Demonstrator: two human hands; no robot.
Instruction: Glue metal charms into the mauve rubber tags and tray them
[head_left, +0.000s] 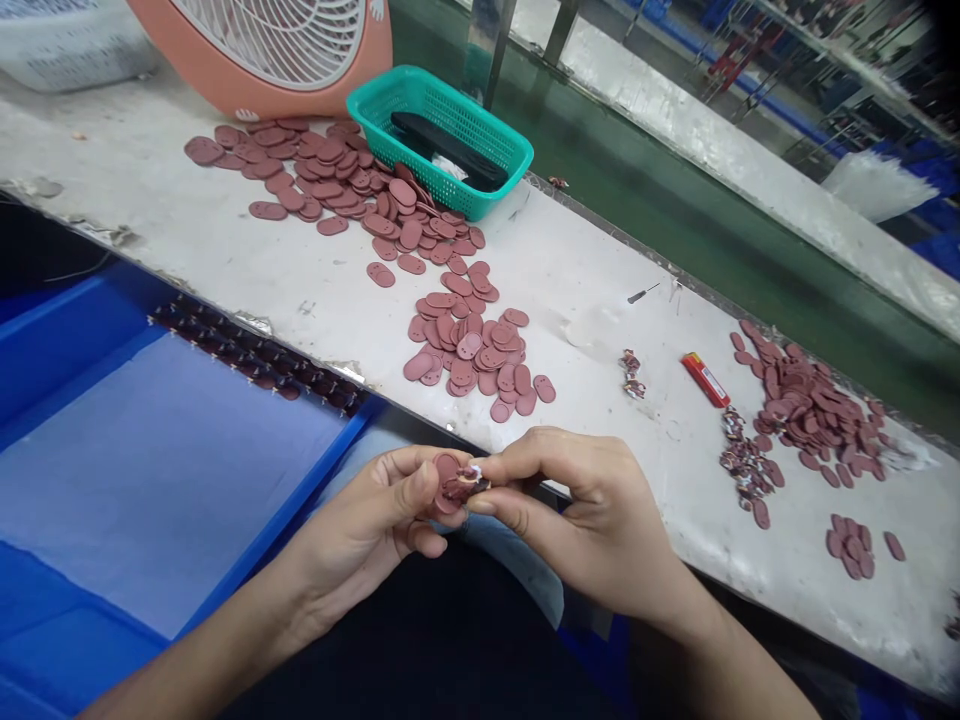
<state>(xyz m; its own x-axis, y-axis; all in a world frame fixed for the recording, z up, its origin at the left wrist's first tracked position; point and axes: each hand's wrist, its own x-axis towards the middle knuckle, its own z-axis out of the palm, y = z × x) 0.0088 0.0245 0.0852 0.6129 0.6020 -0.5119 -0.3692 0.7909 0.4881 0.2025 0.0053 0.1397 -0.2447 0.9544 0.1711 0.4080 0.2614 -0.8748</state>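
My left hand (375, 520) and my right hand (592, 515) meet just in front of the white table's near edge (600, 270). Between their fingertips sits a dark red oval rubber piece (450, 478) with a small shiny metal part (472, 474) on it. The left fingers curl round the oval piece; the right thumb and forefinger pinch at the metal part. A heap of the same red ovals (472, 355) lies on the table just beyond my hands.
More red ovals spread at the back left (330, 180) and right (810, 400). A teal basket (510, 150), an orange fan (277, 50), a red lighter (705, 380), small metal parts (742, 465) and a blue bin (150, 470) with a row of ovals surround me.
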